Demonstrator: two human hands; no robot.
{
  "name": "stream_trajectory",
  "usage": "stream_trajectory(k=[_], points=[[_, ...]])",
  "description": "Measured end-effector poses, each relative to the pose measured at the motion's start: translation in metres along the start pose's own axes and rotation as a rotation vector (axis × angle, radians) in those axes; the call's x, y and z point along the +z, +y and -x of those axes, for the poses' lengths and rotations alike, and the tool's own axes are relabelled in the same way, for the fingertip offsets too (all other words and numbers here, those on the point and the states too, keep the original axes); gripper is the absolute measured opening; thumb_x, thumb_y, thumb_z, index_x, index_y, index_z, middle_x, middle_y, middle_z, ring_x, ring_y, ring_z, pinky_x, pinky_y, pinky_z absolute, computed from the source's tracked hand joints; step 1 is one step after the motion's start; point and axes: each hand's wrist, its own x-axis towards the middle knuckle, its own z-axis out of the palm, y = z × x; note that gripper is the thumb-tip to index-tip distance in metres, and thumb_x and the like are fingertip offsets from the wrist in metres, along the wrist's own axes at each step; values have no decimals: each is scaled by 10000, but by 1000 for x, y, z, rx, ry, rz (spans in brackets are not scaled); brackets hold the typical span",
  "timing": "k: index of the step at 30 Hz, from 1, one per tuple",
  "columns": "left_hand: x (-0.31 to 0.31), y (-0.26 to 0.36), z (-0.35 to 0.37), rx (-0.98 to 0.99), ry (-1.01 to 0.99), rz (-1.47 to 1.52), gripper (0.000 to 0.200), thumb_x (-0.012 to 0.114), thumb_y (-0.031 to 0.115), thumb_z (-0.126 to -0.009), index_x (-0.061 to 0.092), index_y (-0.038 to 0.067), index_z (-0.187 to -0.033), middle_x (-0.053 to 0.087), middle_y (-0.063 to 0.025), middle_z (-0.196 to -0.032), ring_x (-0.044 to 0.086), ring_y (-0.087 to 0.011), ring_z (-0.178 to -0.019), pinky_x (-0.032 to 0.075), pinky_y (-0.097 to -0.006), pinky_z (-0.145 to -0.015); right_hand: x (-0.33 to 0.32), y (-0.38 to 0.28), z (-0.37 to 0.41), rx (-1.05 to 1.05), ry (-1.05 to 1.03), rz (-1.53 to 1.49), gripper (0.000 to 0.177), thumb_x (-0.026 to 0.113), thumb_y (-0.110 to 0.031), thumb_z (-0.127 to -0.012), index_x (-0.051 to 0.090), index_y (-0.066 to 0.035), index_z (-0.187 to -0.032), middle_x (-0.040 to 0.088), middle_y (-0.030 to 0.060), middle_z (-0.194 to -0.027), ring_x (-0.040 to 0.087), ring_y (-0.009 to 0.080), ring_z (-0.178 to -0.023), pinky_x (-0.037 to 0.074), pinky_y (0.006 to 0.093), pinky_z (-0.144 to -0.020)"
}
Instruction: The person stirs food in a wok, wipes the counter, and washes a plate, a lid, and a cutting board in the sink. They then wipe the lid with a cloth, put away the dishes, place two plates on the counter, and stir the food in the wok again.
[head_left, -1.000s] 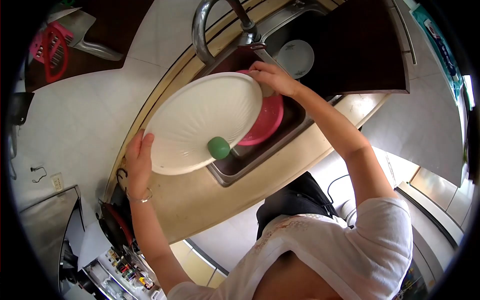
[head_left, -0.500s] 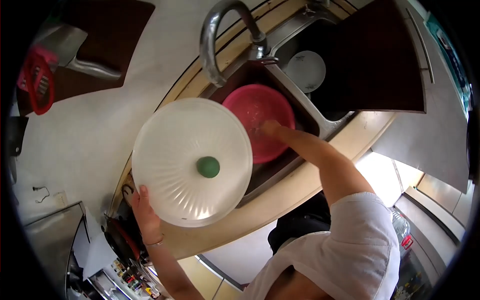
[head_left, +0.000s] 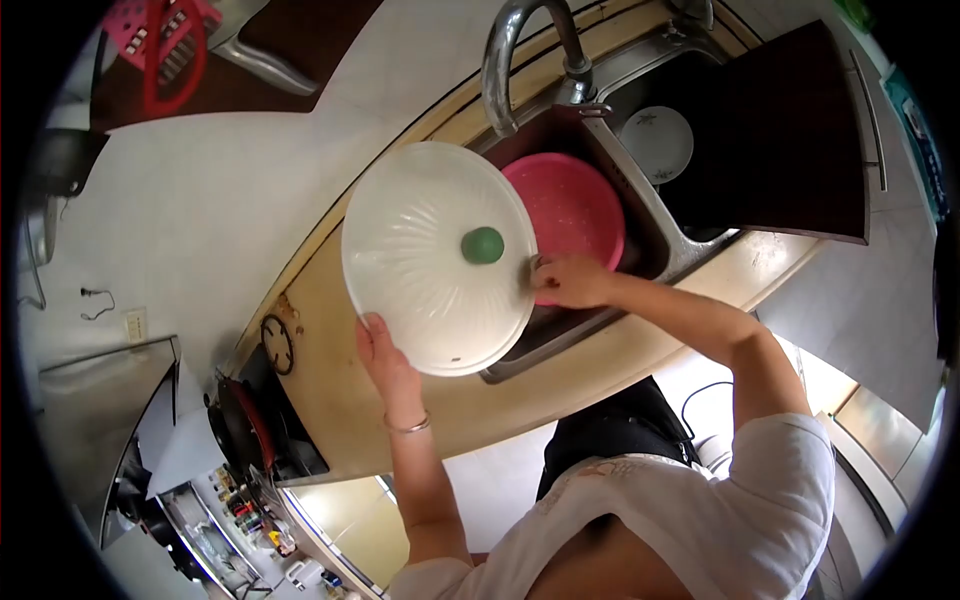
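Observation:
I hold a big white ribbed lid [head_left: 425, 260] with a green knob [head_left: 482, 245] over the left side of the sink. My left hand [head_left: 382, 355] grips its rim on the counter side. My right hand [head_left: 566, 281] touches the opposite rim, fingers curled on the edge. Behind the lid a pink basin [head_left: 575, 208] sits in the near sink bowl [head_left: 560, 325]. The chrome tap [head_left: 515, 55] arches above them.
A white plate [head_left: 657, 143] lies in the far sink bowl, beside a dark board [head_left: 790, 130]. The beige counter [head_left: 330, 330] runs to a gas stove with a dark pan [head_left: 240, 425]. A red rack [head_left: 165, 45] stands top left.
My right hand came out of the pink basin and took the lid's rim. The lid shifted up toward the tap, and the view moved.

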Motion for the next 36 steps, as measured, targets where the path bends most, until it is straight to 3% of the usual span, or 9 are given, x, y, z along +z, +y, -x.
stream_trajectory(k=[5, 8, 13, 16, 20, 21, 28, 31, 36], points=[[29, -14, 18, 1, 22, 179, 299, 395, 216, -890, 421, -14, -1078, 504, -93, -1051, 492, -160, -925, 400, -279, -799, 24, -89, 31, -522, 465, -267, 169, 588, -89, -671, 508, 2, -787, 457, 173, -1042, 415, 346, -1033, 342, 404, -884], [46, -16, 30, -57, 193, 118, 283, 373, 247, -897, 441, -2, -1014, 509, -82, -992, 490, -153, -875, 396, -282, -775, 54, -102, 9, -674, 536, -212, 139, 561, -73, -711, 493, -7, -811, 446, 168, -1080, 402, 320, -1075, 316, 441, -904], [40, -25, 25, -37, 101, 194, 283, 359, 250, -900, 446, 2, -1006, 506, -79, -981, 488, -144, -884, 402, -272, -768, 24, -118, -44, -863, 597, -126, 155, 537, -83, -694, 487, -11, -822, 476, 137, -1058, 413, 312, -1065, 329, 431, -898], [42, -13, 23, -29, 45, 104, 264, 386, 205, -886, 450, -15, -1017, 511, -84, -999, 494, -146, -895, 409, -277, -773, -8, -121, -75, -814, 653, -90, 133, 513, -78, -726, 495, -20, -845, 498, 125, -1035, 462, 297, -998, 370, 385, -853], [36, -8, 29, 41, 62, 50, 274, 429, 161, -862, 438, -26, -1061, 515, -91, -1020, 500, -153, -895, 409, -278, -781, -59, -106, -111, -478, 448, -111, 207, 480, -151, -805, 515, -50, -982, 552, 116, -942, 528, 280, -863, 418, 331, -774], [34, -7, 30, 31, 88, 64, 282, 443, 144, -851, 434, -26, -1075, 515, -94, -1027, 504, -158, -894, 411, -280, -781, -67, -85, -125, -538, 449, -78, 250, 483, -176, -808, 510, -55, -1025, 559, 126, -931, 537, 283, -845, 427, 325, -755], [28, 9, 34, 24, 115, 202, 307, 463, 134, -831, 428, -31, -1088, 516, -111, -1028, 519, -195, -897, 432, -300, -763, -33, -12, -58, -149, 642, -411, 344, 415, -181, -825, 441, -46, -1140, 477, 158, -1133, 458, 274, -1049, 343, 345, -892], [34, -4, 34, -3, 114, 323, 310, 455, 142, -832, 423, -32, -1087, 510, -118, -1034, 516, -205, -902, 430, -309, -766, 25, -27, -14, -231, 763, -297, 387, 413, -71, -755, 421, -55, -1142, 373, 143, -1240, 293, 282, -1198, 143, 451, -988], [52, -16, 37, -13, 164, 292, 346, 443, 178, -843, 412, -66, -1086, 497, -143, -1055, 510, -221, -934, 432, -319, -779, 44, -102, 14, -532, 666, -111, 326, 493, 14, -639, 507, -37, -961, 473, 134, -1100, 392, 305, -1100, 262, 439, -937]])
